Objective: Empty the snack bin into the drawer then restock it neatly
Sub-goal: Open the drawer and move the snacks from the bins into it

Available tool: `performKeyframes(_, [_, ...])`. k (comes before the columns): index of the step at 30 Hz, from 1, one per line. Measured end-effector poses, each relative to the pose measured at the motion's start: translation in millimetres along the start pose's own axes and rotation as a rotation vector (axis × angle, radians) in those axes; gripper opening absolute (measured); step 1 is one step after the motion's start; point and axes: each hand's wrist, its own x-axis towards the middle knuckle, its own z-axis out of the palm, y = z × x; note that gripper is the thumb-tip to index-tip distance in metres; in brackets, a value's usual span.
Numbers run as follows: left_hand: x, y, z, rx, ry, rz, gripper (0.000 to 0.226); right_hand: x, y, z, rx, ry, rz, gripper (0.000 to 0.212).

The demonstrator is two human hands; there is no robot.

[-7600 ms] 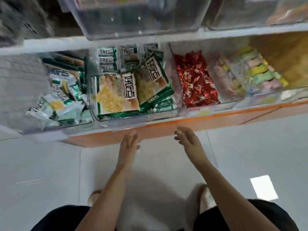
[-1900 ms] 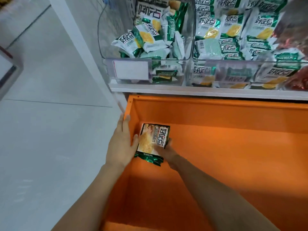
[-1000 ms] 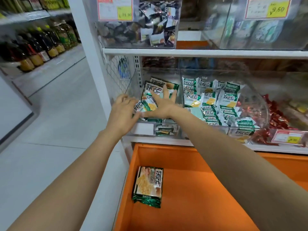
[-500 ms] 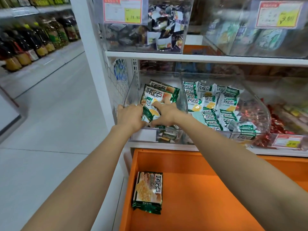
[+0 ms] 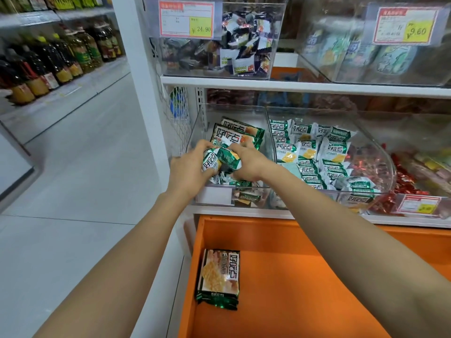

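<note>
The clear snack bin (image 5: 196,132) stands at the left end of the middle shelf and holds green-and-white snack packets. My left hand (image 5: 189,167) and my right hand (image 5: 249,164) are both inside it, pressed together around a bunch of small packets (image 5: 220,159). Two large packets (image 5: 238,136) lean at the bin's back. Below, the orange drawer (image 5: 292,235) is pulled out, with a stack of large packets (image 5: 219,276) lying flat in its near left corner.
A second clear bin (image 5: 366,137) of the same small packets sits to the right, then red-wrapped candy (image 5: 402,181). An upper shelf carries bins with price tags (image 5: 186,19). Bottles (image 5: 48,64) line shelves across the tiled aisle on the left.
Both hands have closed around small packets in the bin and lifted them slightly. Earlier they set the large packets down in the drawer and rose to the bin.
</note>
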Motion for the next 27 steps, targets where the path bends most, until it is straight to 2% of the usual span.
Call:
performKeyframes(4, [-3, 1, -8, -0.175, 0.041, -0.016, 0.055, -1, 1, 0, 0.072, 0.134, -0.068, 0.065])
performKeyframes(6, [-4, 3, -15, -0.259, 0.061, -0.015, 0.057, -3, -1, -6, 0.124, 0.271, -0.111, 0.056])
performKeyframes(9, [-10, 10, -26, -0.336, 0.09, 0.012, 0.06, -17, -8, -25, 0.205, 0.429, -0.169, 0.053])
performKeyframes(12, [-18, 25, -37, -0.497, 0.161, -0.011, 0.061, -49, -6, -46, 0.368, 0.478, -0.253, 0.046])
performKeyframes(15, [-30, 54, -45, -0.681, 0.174, 0.014, 0.057, -105, 9, -63, 0.612, 0.394, -0.237, 0.042])
performKeyframes(17, [-42, 77, -40, -0.806, 0.085, 0.05, 0.055, -142, 31, -66, 0.674, 0.286, -0.174, 0.049])
performKeyframes(20, [-63, 108, -10, -0.915, -0.155, 0.071, 0.054, -185, 77, -56, 0.577, 0.158, -0.049, 0.068])
performKeyframes(24, [-97, 128, 74, -0.892, -0.432, 0.014, 0.058, -217, 152, -10, 0.59, -0.04, 0.069, 0.051])
performKeyframes(27, [-128, 129, 159, -0.809, -0.62, -0.081, 0.059, -223, 224, 45, 0.531, -0.108, 0.231, 0.05])
